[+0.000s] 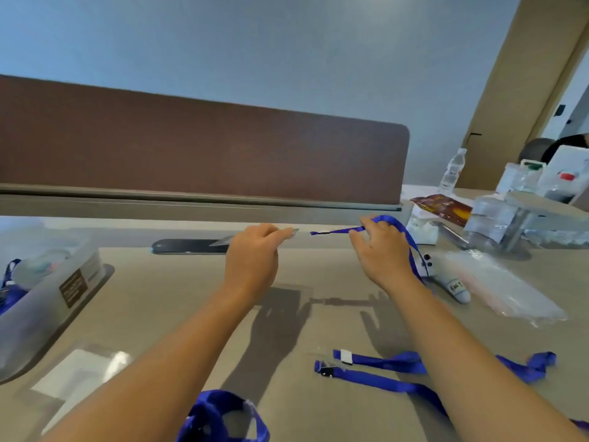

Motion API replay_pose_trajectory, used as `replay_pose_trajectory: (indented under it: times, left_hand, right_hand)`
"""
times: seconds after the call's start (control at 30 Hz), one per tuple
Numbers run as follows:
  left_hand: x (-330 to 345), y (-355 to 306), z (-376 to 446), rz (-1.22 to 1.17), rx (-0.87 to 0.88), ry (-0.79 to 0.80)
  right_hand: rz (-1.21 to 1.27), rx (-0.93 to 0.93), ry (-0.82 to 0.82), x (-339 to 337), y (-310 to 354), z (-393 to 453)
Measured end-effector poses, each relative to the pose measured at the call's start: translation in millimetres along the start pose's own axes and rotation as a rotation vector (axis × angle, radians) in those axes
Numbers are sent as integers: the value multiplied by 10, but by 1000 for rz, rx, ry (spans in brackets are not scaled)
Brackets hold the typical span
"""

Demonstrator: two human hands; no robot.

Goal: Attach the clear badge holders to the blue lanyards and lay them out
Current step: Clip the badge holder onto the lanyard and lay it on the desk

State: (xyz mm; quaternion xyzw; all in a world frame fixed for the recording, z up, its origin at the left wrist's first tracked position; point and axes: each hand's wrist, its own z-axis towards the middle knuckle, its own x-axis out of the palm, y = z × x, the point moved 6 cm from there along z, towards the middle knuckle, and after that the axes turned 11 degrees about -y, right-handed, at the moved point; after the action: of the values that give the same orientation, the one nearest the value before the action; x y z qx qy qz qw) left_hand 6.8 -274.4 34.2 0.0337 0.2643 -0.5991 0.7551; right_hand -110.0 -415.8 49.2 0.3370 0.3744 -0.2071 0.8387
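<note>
My left hand (pixel 255 250) is raised over the desk and pinches a clear badge holder (pixel 223 240) by its top edge. My right hand (pixel 379 247) holds a blue lanyard (pixel 401 231) near its clip end (pixel 318 232), which points left at the holder with a small gap between them. The strap loops over my right hand and hangs down past the wrist. Two more blue lanyards (pixel 379 368) lie on the desk under my right forearm. Another blue lanyard (pixel 220 416) lies bunched at the near edge. A clear holder (pixel 79 374) lies flat at the lower left.
A clear plastic box (pixel 54 288) with blue lanyards inside sits at the left. A plastic bag (pixel 503 285) and a small white tube (pixel 455 288) lie at the right. Water bottles (pixel 452 170), a snack packet (pixel 443 207) and a brown divider panel (pixel 204 148) stand behind.
</note>
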Motion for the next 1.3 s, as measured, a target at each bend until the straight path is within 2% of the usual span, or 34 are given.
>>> replay_pose_trajectory:
  times: [0.1, 0.23, 0.33, 0.4, 0.53, 0.67, 0.87, 1.13, 1.3]
  left_hand:
    - [112, 328, -267, 36, -71, 103]
    - [258, 791, -603, 106, -221, 355]
    - [273, 920, -747, 194, -111, 438]
    - [273, 970, -813, 248, -110, 519]
    - [316, 1136, -1013, 323, -274, 756]
    - [373, 1204, -1168, 356, -378, 871]
    - [408, 1383, -1218, 368, -392, 898]
    - [300, 1521, -1183, 389, -355, 850]
    - [254, 1541, -1202, 390, -382, 859]
  right_hand:
    - [71, 85, 225, 558, 9, -220]
    - [68, 114, 429, 1180, 0, -495]
    - [-115, 4, 446, 1394, 46, -589]
    - [-258, -57, 409, 1395, 99, -589]
    - [-336, -118, 402, 1421, 166, -653]
    - [-294, -87, 593, 1665, 106, -813]
    - [-270, -134, 645, 1812, 122, -727]
    - [-269, -255, 625, 1960, 184, -496]
    - [-251, -263, 595, 1909, 214, -557]
